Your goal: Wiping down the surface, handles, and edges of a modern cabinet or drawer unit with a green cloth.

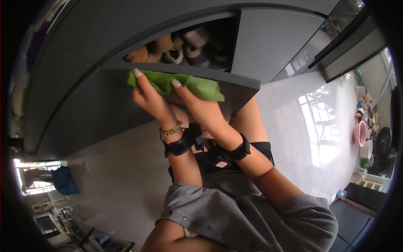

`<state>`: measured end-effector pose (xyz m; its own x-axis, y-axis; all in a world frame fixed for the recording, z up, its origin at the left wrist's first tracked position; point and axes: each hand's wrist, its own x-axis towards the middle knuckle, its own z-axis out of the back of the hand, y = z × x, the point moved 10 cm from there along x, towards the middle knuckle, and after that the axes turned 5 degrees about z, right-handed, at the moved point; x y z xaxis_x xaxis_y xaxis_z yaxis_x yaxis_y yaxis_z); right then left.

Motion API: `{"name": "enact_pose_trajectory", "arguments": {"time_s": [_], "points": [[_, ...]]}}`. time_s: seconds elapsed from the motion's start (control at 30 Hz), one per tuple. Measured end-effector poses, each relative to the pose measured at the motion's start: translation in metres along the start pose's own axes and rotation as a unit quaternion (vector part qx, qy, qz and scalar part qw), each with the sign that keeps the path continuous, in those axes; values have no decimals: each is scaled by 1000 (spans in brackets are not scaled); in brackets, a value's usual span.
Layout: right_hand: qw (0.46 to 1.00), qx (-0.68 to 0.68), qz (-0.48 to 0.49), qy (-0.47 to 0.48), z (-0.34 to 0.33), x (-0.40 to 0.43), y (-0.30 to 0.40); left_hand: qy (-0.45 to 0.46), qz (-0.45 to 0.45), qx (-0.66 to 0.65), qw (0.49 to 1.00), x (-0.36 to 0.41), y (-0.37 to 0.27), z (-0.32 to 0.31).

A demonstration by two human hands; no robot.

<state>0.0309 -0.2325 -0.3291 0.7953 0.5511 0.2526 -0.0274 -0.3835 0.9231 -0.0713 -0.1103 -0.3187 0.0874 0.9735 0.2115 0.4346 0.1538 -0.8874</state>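
A folded green cloth point(204, 88) lies along the outer face of an open grey cabinet door point(241, 94), just beneath its edge. My left hand point(151, 99) holds the cloth's left end, one fingertip reaching up to the door's edge. Around the middle of the cloth is my right hand point(201, 108), its thumb on top and its other fingers mostly hidden. Behind the door, the dark cabinet compartment point(231, 41) holds several shoes point(174, 55), some tan and some with fluffy lining. Black straps circle both of my wrists, and a beaded bracelet point(170, 131) is on the left one.
A closed grey cabinet panel point(277, 41) adjoins the opening on the right. Glossy pale floor tiles point(283, 126) surround my legs. Along the far right stand a pink basin point(360, 134) and a white container point(366, 149). A blue bag or cloth point(64, 180) is at far left.
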Motion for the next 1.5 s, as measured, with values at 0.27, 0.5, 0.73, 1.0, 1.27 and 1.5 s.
{"name": "enact_pose_trajectory", "arguments": {"time_s": [0.27,0.5,0.73,1.0,1.27,1.5], "points": [[992,-38,-25,115,-49,12,-35,-25,-8,43,999,44,24,38],[977,-100,-40,184,-22,7,-106,5,79,127,989,27,110,65],[930,-279,13,238,20,-12,13,70,128,52,988,-27,71,18],[967,-239,1,89,56,-17,69,172,-224,211,936,-58,-44,-54],[991,-129,12,44,63,-11,59,126,-388,347,844,-60,-67,-88],[984,-176,31,-8,60,-11,56,147,-389,345,842,-48,-50,-93]]}}
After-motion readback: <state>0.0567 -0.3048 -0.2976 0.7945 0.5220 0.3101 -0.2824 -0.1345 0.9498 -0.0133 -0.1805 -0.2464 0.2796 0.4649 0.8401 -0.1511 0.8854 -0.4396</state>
